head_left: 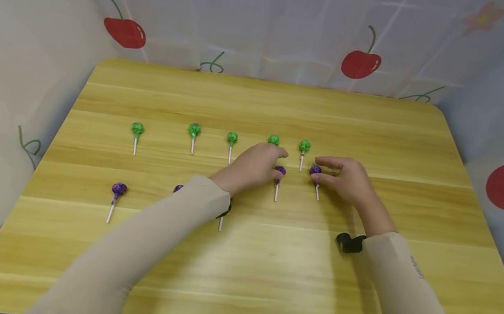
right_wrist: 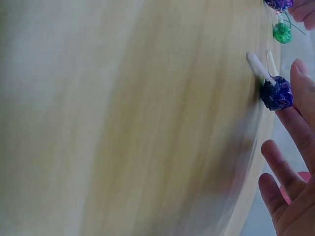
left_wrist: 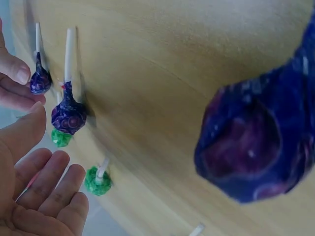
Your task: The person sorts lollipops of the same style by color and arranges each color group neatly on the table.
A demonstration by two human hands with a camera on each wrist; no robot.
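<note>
In the head view, my left hand (head_left: 255, 166) is over the table beside a purple-wrapped lollipop (head_left: 281, 171), its thumb right at the candy head. The left wrist view shows that hand's fingers (left_wrist: 55, 189) loosely bent and apart, with the purple lollipop (left_wrist: 69, 115) just past the thumb tip. My right hand (head_left: 348, 180) has its thumb and index finger spread around the head of another purple lollipop (head_left: 315, 170). Seen from the right wrist, the index fingertip is right at this lollipop (right_wrist: 277, 93), while the thumb stands apart from it.
Green lollipops (head_left: 304, 146) lie in a row towards the back of the wooden table (head_left: 282, 273). More purple ones (head_left: 118, 189) lie at the left, some partly covered by my left sleeve (head_left: 160, 225). Curtains with printed cherries (head_left: 359, 65) surround the table.
</note>
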